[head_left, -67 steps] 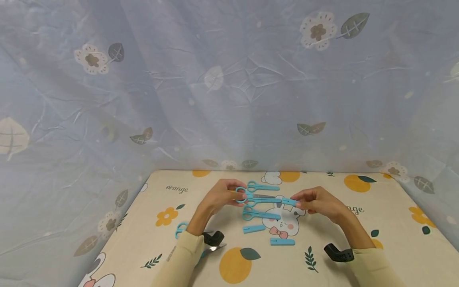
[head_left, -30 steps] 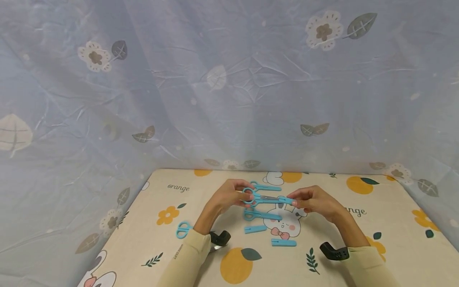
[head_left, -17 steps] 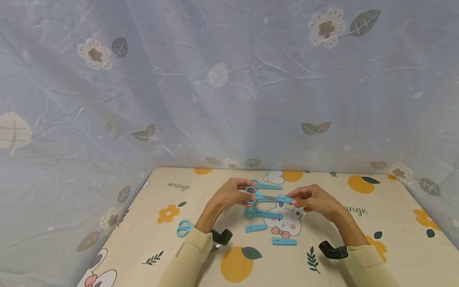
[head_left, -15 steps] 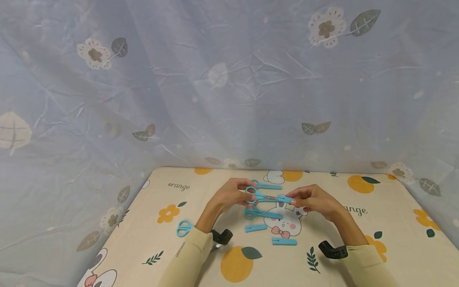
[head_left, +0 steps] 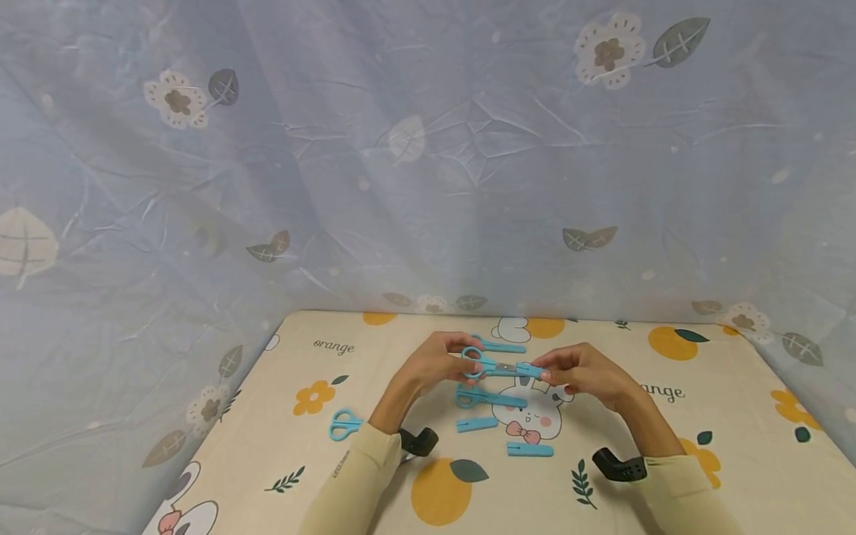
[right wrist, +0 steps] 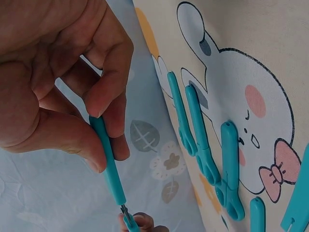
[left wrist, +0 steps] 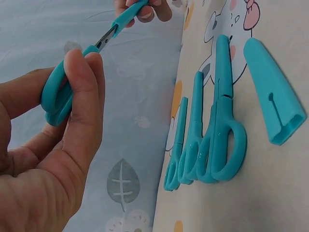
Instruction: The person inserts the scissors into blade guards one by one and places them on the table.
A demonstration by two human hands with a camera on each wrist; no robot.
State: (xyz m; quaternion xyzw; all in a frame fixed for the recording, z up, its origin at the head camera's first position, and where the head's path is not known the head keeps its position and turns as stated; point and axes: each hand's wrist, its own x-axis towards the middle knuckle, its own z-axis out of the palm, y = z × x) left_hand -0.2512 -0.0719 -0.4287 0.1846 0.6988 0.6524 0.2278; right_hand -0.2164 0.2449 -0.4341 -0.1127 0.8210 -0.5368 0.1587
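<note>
My left hand point(head_left: 435, 364) pinches the blue handles of a pair of scissors point(left wrist: 55, 89) above the cloth. My right hand point(head_left: 591, 375) pinches a blue blade cap point(right wrist: 112, 174) between thumb and fingers. The scissors point right, blade tips inside the cap's mouth; a short stretch of bare metal shows between handles and cap. Below, three capped scissors lie in a row: a far pair point(head_left: 501, 347), a middle pair point(left wrist: 194, 135) overlapped by the held scissors in the head view, and a near pair point(head_left: 491, 397).
Two loose blue caps, one left point(head_left: 477, 424) and one right point(head_left: 530, 449), lie nearer me. More scissors point(head_left: 344, 424) lie at the left, partly hidden by my left arm. A printed cloth point(head_left: 642, 431) covers the table; a patterned grey-blue curtain point(head_left: 428, 186) hangs behind it.
My left hand has moved right, bringing the scissors to the cap. The blades, apart from the cap at first, have slid into it, and less metal shows now. My right hand has shifted slightly left.
</note>
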